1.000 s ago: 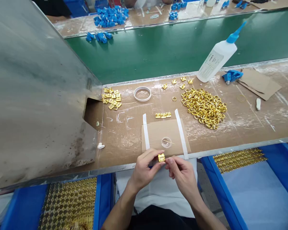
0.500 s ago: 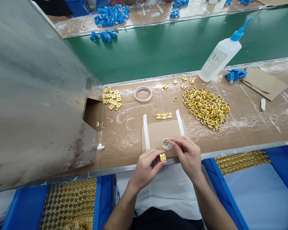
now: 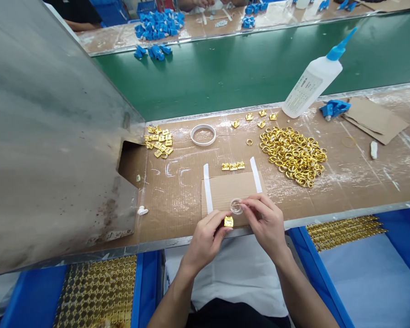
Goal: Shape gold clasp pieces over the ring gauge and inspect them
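Between thumb and fingers, my left hand (image 3: 205, 237) pinches a small gold square piece (image 3: 228, 222) near the table's front edge. My right hand (image 3: 267, 224) is closed on a thin stick (image 3: 237, 204), its tip over a small round clear dish (image 3: 235, 210). That dish sits on a cardboard pad (image 3: 225, 187) held by white tape strips. Just behind the pad, 3 gold pieces (image 3: 233, 166) stand in a row. A heap of gold rings (image 3: 294, 155) lies to the right, and a cluster of gold square pieces (image 3: 160, 141) to the left.
A metal housing (image 3: 54, 136) rises at left. A white tape ring (image 3: 203, 135), a white bottle with blue nozzle (image 3: 310, 82) and a blue bundle (image 3: 335, 108) rest along the back. Beyond the green belt (image 3: 225, 68), another person's hands (image 3: 203, 3) show. Blue bins (image 3: 145, 287) flank me.
The stick's tip has moved slightly left and down, over the dish. My left hand has turned the gold piece a little and shifted slightly left. Blue pieces on the belt moved slightly right.
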The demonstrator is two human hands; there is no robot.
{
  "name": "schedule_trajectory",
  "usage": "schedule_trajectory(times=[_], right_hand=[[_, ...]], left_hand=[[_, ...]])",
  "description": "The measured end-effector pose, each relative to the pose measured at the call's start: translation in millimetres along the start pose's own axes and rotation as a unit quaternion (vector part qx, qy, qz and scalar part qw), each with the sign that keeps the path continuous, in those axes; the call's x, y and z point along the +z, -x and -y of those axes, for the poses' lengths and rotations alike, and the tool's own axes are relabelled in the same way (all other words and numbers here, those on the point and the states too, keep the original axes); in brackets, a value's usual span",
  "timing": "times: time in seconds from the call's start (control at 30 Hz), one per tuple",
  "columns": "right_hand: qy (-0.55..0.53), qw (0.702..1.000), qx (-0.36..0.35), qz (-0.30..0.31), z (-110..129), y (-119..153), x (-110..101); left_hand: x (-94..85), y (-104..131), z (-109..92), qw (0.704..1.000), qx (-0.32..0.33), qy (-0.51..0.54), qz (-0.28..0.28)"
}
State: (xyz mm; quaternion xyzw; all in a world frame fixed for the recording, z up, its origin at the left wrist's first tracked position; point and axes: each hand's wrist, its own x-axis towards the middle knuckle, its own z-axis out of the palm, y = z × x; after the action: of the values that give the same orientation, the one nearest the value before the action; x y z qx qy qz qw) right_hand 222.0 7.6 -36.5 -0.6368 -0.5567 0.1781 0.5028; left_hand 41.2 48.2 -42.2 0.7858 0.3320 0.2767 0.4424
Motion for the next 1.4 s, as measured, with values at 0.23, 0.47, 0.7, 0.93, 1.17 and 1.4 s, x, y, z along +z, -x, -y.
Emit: schedule_trajectory(times=[0.23, 0.47, 0.7, 0.93, 1.17, 1.4], right_hand=[[-0.058, 0.997, 0.046, -0.032, -2.9, 0.5, -0.1], [-0.090, 0.993, 0.062, -0.048, -4.2, -0.8, 2.3], [-0.141, 0.983, 0.092, -0.069, -7.9, 6.2, 0.0], [-0.211, 0.966, 0.107, -0.105, -2.4, 21.2, 4.0], [-0.206, 0.974, 0.062, -0.073, -7.4, 34.3, 7.4], [-0.150, 0.987, 0.037, -0.049, -10.9, 35.4, 6.5]], left_hand=[[0.9, -1.6, -2.7, 1.000, -0.014, 0.010, 0.005], [3.0, -3.3, -4.2, 1.000, -0.028, 0.011, -0.002], [4.2, -2.9, -4.9, 0.999, -0.033, -0.009, -0.002], [9.7, -3.0, -3.0, 0.999, -0.015, -0.040, -0.013], [12.0, -4.2, -3.2, 0.998, -0.009, -0.058, -0.023], [12.4, -4.1, -4.5, 0.997, -0.019, -0.073, -0.015]])
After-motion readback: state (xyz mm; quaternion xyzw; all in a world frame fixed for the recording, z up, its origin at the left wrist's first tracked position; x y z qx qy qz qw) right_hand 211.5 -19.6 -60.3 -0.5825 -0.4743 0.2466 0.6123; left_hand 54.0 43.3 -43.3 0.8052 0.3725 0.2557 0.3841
